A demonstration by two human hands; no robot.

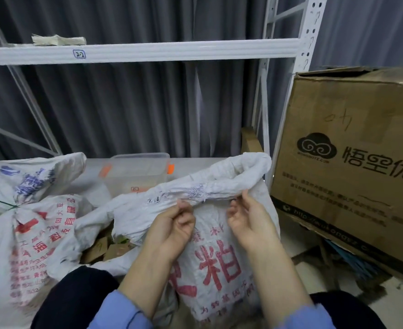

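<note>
A white woven sack (210, 252) with red printed characters stands open in front of me, between my knees. Its rolled rim runs from the centre up to the right. My left hand (174, 224) pinches the near edge of that rim with curled fingers. Just to the right, my right hand (250, 219) grips the same rim, thumb on top. What lies inside the sack is hidden. Both forearms come up from blue sleeves at the bottom of the view.
A second white sack (29, 222), tied shut with a green cord, sits at the left. Small cardboard boxes (100, 250) lie between the sacks. A clear plastic tub (138, 172) stands behind. A large cardboard box (352, 162) fills the right. White metal shelving (148, 51) stands before grey curtains.
</note>
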